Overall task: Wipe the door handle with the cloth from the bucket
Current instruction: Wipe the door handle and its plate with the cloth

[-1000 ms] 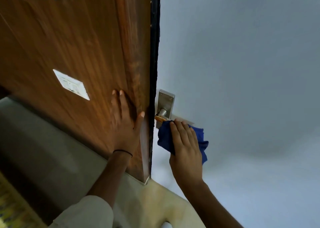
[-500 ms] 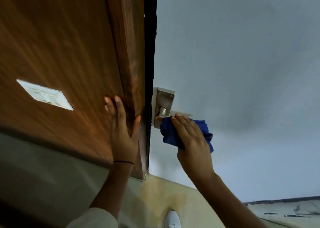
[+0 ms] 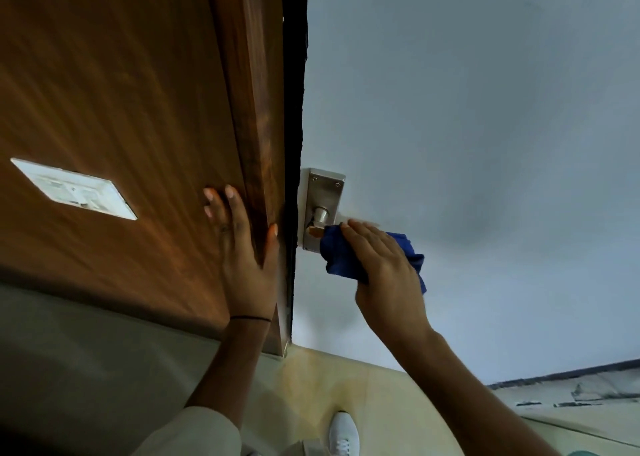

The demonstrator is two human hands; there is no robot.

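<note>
A silver door handle [image 3: 320, 215] on a metal plate sticks out from the pale grey door face, just right of the dark door edge. My right hand [image 3: 384, 265] presses a blue cloth [image 3: 341, 256] over the lever, which is mostly hidden under the cloth. The cloth's far end hangs out past my knuckles. My left hand [image 3: 244, 247] lies flat on the brown wooden door [image 3: 138, 109], fingers spread, thumb hooked at its edge. No bucket is in view.
A white switch plate [image 3: 74, 189] sits on the wood at the left. Below is beige floor with my white shoe [image 3: 343, 433]. A dark strip and worn flooring [image 3: 571, 390] show at the lower right.
The view has shifted a little and my right hand with the cloth sits slightly closer along the lever to the plate. My left hand stays flat on the wood.
</note>
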